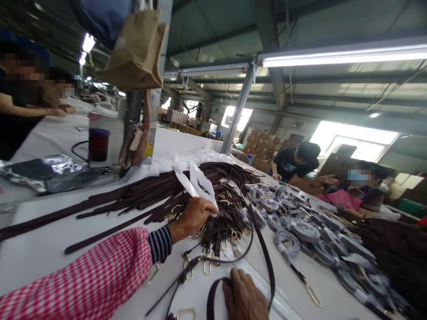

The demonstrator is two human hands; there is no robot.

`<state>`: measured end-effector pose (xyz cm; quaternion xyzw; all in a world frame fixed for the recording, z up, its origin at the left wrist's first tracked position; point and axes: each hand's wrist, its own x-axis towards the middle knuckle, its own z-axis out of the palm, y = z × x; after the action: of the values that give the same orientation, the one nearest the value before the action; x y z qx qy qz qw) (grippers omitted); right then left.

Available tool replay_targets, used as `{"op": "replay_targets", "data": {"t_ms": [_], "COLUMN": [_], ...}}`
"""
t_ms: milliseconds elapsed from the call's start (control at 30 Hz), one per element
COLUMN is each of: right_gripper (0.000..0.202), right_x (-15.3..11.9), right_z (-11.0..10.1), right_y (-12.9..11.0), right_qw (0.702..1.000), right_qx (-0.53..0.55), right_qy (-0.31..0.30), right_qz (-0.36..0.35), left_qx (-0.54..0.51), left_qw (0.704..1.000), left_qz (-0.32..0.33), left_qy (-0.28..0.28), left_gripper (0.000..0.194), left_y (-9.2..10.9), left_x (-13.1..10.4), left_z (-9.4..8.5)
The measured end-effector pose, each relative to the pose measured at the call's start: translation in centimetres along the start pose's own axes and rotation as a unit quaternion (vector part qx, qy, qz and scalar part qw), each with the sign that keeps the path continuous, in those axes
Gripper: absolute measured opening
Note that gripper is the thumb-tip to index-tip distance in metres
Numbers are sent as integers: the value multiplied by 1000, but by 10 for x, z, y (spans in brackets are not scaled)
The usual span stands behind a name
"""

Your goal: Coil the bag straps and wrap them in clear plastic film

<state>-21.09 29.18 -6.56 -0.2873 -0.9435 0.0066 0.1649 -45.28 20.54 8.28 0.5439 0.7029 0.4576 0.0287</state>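
My left hand (197, 217), in a red-and-white checked sleeve with a striped cuff, is closed on a thin white strip (188, 182) that reaches back toward a white heap. Under that hand lies a pile of dark brown straps (150, 191) with gold-coloured metal clips (207, 266). At the bottom edge, my right hand (247, 297) is low over the table, its fingers curled down on a looped brown strap (211, 295); the fingertips are hidden. Another length of brown strap (263, 240) arcs past its right side.
Several coiled, wrapped straps (288, 244) cover the table's right side. White wrapping material (160, 164) lies along the back. A post with a hanging tan bag (136, 53) and a dark mug (99, 144) stand at left. Co-workers (295, 160) are across the table and at far left.
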Motion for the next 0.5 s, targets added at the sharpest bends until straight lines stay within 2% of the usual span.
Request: {"op": "replay_targets", "data": {"t_ms": [100,167,233,300,367,433,500], "right_gripper": [32,59,87,98,80,49,31], "right_x": [3,2,-8,-28,-58,-94,-129], "right_z": [-35,-67,-101,-135,-165,-190,-209], "right_y": [4,4,0,-10,-23,-36,-48], "right_qw": [984,948,929,928,922,906,891], "right_qx": [154,278,351,369,373,385,409], "right_qy": [-93,-151,-114,-45,-41,-80,-111], "right_qz": [6,23,29,-13,-93,-155,-165], "left_qx": [-24,-42,-66,-97,-145,-201,-252], "left_qw": [999,994,983,962,944,931,917], "left_qz": [42,80,140,201,231,233,225], "left_qy": [-25,-52,-103,-156,-186,-194,-211], "left_gripper": [33,32,30,30,29,28,27], "left_y": [32,57,85,113,140,163,179], "left_x": [-43,-75,-108,-141,-170,-195,-217], "left_z": [3,9,18,28,32,26,12]}}
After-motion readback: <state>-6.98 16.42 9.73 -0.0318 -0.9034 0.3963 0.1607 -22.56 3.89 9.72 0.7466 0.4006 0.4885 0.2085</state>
